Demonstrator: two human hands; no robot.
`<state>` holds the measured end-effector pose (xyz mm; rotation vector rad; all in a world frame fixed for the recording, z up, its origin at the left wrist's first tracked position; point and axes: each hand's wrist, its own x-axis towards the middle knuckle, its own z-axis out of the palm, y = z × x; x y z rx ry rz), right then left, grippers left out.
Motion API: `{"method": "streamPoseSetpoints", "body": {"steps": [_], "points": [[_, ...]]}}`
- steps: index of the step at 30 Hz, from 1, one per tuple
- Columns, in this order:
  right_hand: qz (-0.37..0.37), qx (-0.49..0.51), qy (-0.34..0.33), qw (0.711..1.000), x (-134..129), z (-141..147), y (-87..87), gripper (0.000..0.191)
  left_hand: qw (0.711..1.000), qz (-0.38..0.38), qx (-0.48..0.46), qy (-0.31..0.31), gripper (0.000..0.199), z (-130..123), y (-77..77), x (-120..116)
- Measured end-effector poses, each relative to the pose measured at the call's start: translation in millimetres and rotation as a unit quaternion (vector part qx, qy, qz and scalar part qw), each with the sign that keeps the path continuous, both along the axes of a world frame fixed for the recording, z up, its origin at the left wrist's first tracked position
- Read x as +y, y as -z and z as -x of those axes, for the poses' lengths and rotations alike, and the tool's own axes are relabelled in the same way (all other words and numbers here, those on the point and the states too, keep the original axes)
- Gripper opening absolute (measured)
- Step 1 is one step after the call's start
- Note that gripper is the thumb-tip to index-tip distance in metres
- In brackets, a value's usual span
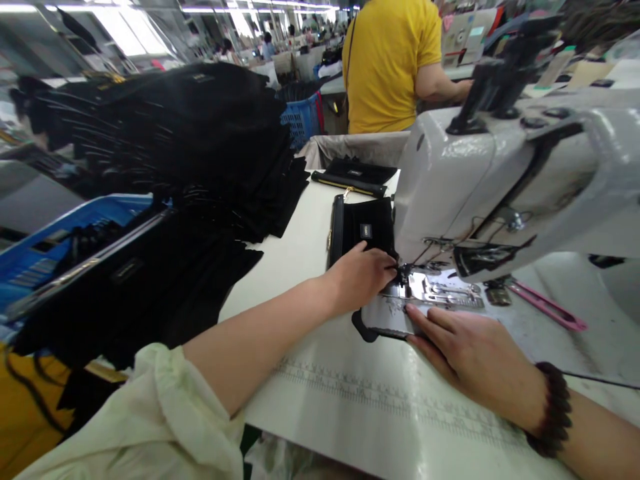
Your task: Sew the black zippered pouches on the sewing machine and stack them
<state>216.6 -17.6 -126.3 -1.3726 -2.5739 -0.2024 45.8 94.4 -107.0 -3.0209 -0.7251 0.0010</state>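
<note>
A black fabric piece with a small label and a zipper along its left edge lies on the table beside the sewing machine's needle area. My left hand is over its near edge, the thumb reaching toward the label and the other fingers bent together at the presser foot. The fingertips are partly hidden there. My right hand rests near the front edge of the metal plate, fingers stretched out and nothing visible in them. The white sewing machine stands just beyond both hands.
Another black zippered piece lies farther back on the table. Big piles of black fabric rise at left, beside a blue basket. Pink thread snips lie at right. A person in a yellow shirt stands beyond.
</note>
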Motion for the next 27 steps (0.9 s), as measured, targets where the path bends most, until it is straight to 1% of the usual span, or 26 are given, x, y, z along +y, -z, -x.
{"method": "streamPoseSetpoints", "body": {"steps": [2, 4, 5, 6, 8, 9, 11, 13, 14, 15, 16, 19, 21, 24, 27], "points": [[0.003, 0.008, 0.003, 1.0, -0.3, -1.4, 0.6, 0.039, 0.998, 0.031, 0.001, -0.046, 0.026, 5.9, -8.9, 0.6], [-0.004, 0.021, -0.005, 1.0, -0.9, -3.3, -0.1, 0.037, 0.995, 0.068, 0.013, -0.072, 0.028, 13.0, -18.5, -7.8], [-0.013, 0.027, -0.02, 0.999, -1.5, -4.3, -1.2, 0.036, 0.994, 0.079, 0.021, -0.066, 0.028, 16.1, -22.5, -16.0], [-0.024, 0.03, -0.041, 0.998, -2.3, -5.2, -2.7, 0.034, 0.995, 0.084, 0.025, -0.047, 0.026, 18.6, -25.7, -26.3], [-0.05, 0.031, -0.089, 0.994, -4.5, -6.6, -6.7, 0.031, 0.997, 0.074, 0.025, 0.023, 0.021, 20.8, -29.2, -49.9], [-0.06, 0.029, -0.11, 0.992, -5.7, -6.9, -8.9, 0.029, 0.995, 0.081, 0.019, 0.047, 0.02, 20.7, -29.6, -61.3], [-0.066, 0.027, -0.139, 0.988, -8.1, -7.0, -12.5, 0.027, 0.991, 0.128, -0.019, 0.032, 0.02, 19.4, -28.7, -79.1], [-0.057, 0.028, -0.158, 0.985, -9.9, -6.5, -14.2, 0.026, 0.979, 0.195, -0.063, -0.01, 0.03, 18.6, -26.0, -89.0], [-0.051, 0.028, -0.165, 0.985, -10.4, -6.3, -14.2, 0.026, 0.974, 0.214, -0.077, -0.021, 0.035, 19.0, -24.1, -91.3], [-0.044, 0.029, -0.166, 0.985, -10.8, -6.0, -13.8, 0.027, 0.973, 0.213, -0.085, -0.022, 0.038, 19.8, -21.7, -92.5], [-0.036, 0.029, -0.16, 0.986, -11.0, -5.8, -12.9, 0.027, 0.976, 0.197, -0.087, -0.02, 0.041, 20.9, -19.0, -93.0], [0.002, 0.023, -0.113, 0.993, -11.3, -5.0, -10.2, 0.03, 0.989, 0.111, -0.095, -0.025, 0.048, 24.5, -10.4, -93.1], [0.034, 0.016, -0.093, 0.995, -11.1, -4.1, -9.3, 0.033, 0.993, 0.069, -0.092, -0.009, 0.048, 25.9, -6.3, -93.2], [0.067, 0.001, -0.096, 0.993, -10.7, -1.7, -9.6, 0.031, 0.998, 0.013, -0.055, 0.035, 0.042, 27.0, -5.4, -93.1], [0.074, -0.013, -0.102, 0.992, -10.5, 0.3, -11.1, 0.032, 0.999, -0.006, -0.016, 0.052, 0.04, 27.3, -8.0, -93.2]]}}
